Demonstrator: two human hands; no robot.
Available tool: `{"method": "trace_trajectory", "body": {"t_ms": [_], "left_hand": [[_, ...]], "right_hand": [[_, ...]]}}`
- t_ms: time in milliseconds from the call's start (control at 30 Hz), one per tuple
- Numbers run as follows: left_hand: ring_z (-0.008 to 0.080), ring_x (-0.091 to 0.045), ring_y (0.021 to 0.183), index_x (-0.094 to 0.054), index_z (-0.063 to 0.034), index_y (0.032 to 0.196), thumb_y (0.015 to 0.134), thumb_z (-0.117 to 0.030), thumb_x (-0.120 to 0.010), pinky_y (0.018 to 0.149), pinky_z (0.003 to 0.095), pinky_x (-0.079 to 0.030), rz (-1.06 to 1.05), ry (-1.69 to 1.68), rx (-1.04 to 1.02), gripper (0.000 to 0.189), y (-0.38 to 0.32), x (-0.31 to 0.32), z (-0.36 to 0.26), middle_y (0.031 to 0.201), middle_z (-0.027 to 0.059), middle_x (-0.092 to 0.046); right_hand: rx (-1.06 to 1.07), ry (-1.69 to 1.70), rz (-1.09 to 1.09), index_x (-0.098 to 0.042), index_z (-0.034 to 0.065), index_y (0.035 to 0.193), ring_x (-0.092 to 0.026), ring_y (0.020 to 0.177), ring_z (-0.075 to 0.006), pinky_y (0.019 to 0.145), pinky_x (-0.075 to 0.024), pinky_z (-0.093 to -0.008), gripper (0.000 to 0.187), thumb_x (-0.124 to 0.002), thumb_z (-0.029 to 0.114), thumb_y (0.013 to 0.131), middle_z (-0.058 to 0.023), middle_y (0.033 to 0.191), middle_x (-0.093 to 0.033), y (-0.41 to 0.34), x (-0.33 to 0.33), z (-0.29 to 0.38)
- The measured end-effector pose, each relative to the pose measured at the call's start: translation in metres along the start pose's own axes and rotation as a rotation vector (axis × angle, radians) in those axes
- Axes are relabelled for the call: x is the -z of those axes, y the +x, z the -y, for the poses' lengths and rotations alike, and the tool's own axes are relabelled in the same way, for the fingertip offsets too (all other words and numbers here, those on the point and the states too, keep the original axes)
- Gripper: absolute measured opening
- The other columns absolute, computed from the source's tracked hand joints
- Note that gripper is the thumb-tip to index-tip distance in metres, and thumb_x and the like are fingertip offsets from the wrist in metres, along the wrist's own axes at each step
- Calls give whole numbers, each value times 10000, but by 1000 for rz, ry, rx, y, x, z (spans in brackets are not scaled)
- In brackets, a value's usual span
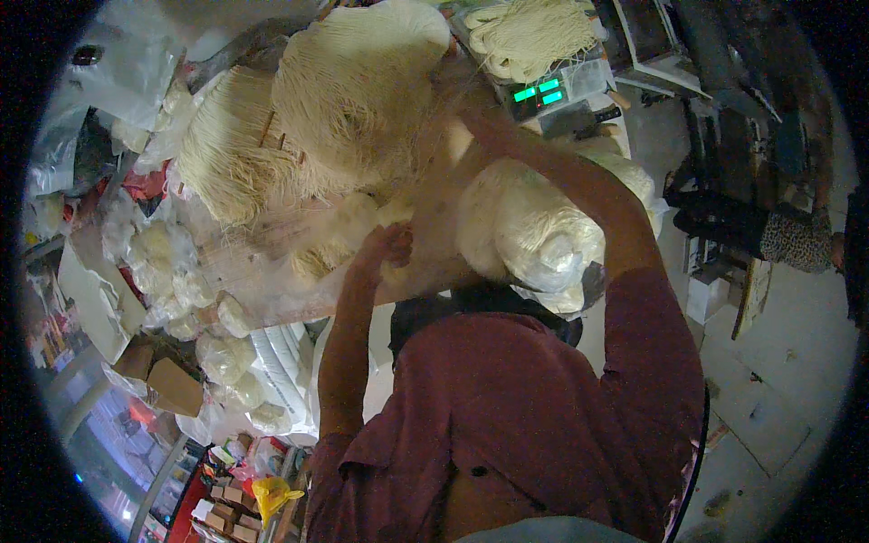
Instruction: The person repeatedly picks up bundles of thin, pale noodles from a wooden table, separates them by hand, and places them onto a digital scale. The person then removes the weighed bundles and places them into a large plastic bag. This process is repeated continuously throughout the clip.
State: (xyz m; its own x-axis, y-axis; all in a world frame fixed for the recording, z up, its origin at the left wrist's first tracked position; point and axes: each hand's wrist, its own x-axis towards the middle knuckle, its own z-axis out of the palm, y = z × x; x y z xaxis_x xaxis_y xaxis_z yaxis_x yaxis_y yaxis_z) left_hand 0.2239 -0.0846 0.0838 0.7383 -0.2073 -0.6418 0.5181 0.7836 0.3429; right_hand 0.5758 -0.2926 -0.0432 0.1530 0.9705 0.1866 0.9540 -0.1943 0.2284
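Observation:
Thin pale noodles lie in a large heap (360, 88) at the back of a wooden table (278, 298), with a second spread of noodles (231, 142) to its left. My left hand (390, 246) is curled low over the table beside small noodle bundles (319, 259); whether it grips any strands is unclear. My right hand (478, 125) reaches to the right edge of the big heap, blurred, so its fingers cannot be made out. Under my right forearm sits a clear plastic bag of noodles (550, 231).
A digital scale with a lit display (540, 94) stands at the back right, noodles (533, 34) piled on it. Bagged noodles (163, 265) line the left side. Below them are an open cardboard box (173, 387) and white sacks (282, 366). Another person (794, 237) is at far right.

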Motion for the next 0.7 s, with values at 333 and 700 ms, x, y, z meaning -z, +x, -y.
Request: {"method": "trace_trajectory", "body": {"t_ms": [333, 700], "left_hand": [[67, -321, 448, -578, -121, 986, 973, -242, -544, 426, 241, -257, 18, -225, 32, 126, 1, 22, 17, 619, -75, -379], [76, -320, 425, -534, -134, 900, 1011, -224, -493, 407, 246, -257, 4, -205, 125, 149, 9, 12, 13, 598, -51, -403]], "right_hand": [[-102, 25, 309, -526, 88, 1285, -626, 994, -316, 817, -524, -465, 483, -609, 194, 821, -96, 1224, -589, 79, 31, 13], [-286, 119, 378, -581, 77, 1072, -618, 964, -306, 792, -504, -435, 311, -636, 220, 801, -103, 1067, -615, 89, 15, 51]]}}
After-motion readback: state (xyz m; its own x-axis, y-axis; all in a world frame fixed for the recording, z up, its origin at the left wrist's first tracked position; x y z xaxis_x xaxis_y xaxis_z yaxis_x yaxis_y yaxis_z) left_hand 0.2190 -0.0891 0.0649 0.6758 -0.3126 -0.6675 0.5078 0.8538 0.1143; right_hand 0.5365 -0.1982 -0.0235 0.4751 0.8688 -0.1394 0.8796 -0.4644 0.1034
